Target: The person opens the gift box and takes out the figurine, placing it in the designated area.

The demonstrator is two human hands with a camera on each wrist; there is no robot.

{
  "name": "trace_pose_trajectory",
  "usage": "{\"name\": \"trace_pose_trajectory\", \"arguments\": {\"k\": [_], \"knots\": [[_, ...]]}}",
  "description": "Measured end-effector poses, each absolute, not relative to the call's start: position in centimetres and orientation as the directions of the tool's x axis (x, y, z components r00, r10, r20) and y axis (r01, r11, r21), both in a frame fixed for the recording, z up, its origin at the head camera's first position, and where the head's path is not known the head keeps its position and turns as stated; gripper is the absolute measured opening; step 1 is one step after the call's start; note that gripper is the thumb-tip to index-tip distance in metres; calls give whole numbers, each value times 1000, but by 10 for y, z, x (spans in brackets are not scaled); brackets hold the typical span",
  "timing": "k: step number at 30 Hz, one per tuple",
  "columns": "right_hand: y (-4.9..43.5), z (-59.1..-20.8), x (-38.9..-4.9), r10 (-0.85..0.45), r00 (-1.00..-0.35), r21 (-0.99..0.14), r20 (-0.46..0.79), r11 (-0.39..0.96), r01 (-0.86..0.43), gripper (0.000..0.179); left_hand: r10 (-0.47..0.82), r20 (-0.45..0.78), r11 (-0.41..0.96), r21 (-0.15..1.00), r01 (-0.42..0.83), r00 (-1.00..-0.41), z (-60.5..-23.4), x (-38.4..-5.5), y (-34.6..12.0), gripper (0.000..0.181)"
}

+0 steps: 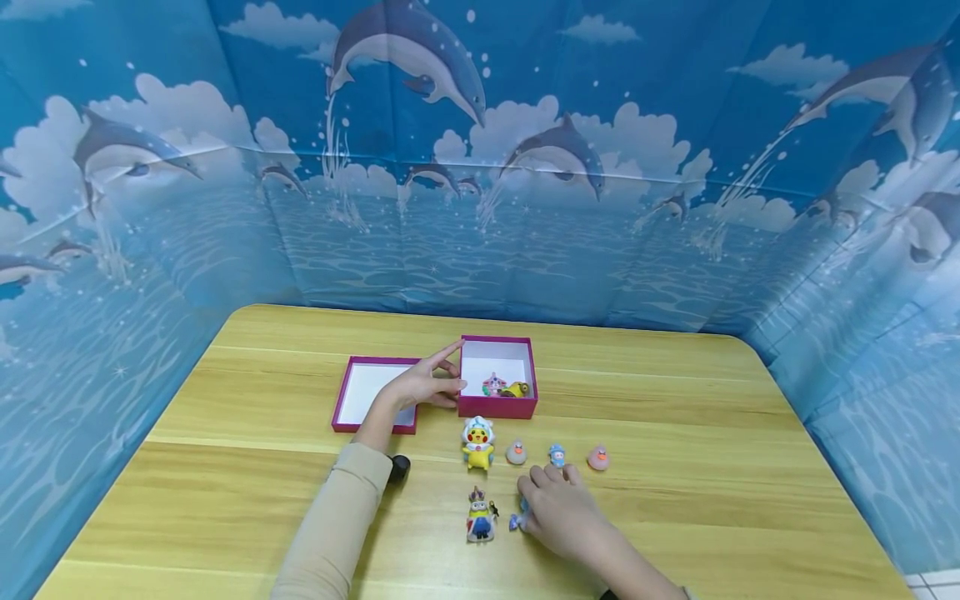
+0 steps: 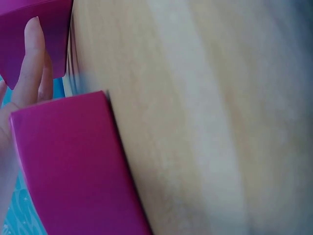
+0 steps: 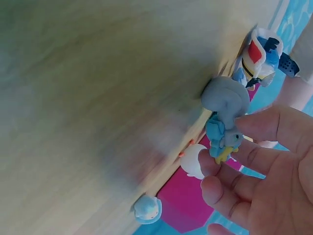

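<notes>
My left hand (image 1: pixel 422 385) rests against the left wall of an open magenta box (image 1: pixel 498 407), fingers extended along it. Inside lie a pink toy (image 1: pixel 492 384) and a yellow toy (image 1: pixel 516 389). In the right wrist view, my right hand (image 3: pixel 266 171) pinches a small grey and blue toy figure (image 3: pixel 225 100) between thumb and fingers, close over the table. To its left stands a crowned Minion figure (image 1: pixel 479 518). A Pikachu figure (image 1: pixel 477 446), a grey duck (image 1: pixel 516 452), a blue-hatted figure (image 1: pixel 557 454) and a pink duck (image 1: pixel 598 457) form a row before the box.
The box lid (image 1: pixel 362 392), white inside, lies left of the box under my left forearm. The wooden table (image 1: pixel 675 400) is backed by a blue dolphin-print cloth (image 1: pixel 480 233) on its far side and flanks.
</notes>
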State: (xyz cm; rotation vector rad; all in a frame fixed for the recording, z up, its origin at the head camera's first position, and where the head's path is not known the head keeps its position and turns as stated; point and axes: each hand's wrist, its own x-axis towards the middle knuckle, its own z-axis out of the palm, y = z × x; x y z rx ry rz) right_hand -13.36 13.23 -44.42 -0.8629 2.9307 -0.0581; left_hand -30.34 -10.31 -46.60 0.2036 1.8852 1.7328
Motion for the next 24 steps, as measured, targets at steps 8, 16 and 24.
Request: {"name": "trace_pose_trajectory", "arguments": {"k": [8, 16, 24], "knots": [[133, -447, -135, -549, -835, -59, -21, 835, -548, 26, 474, -301, 145, 954, -263, -828, -466, -303, -103, 75], [134, -452, -136, -565, -825, -56, 31, 823, -566, 25, 470, -303, 151, 953, -263, -829, -465, -303, -103, 75], [136, -451, -134, -576, -817, -79, -10, 815, -573, 30, 471, -309, 155, 951, -267, -826, -463, -302, -103, 75]]}}
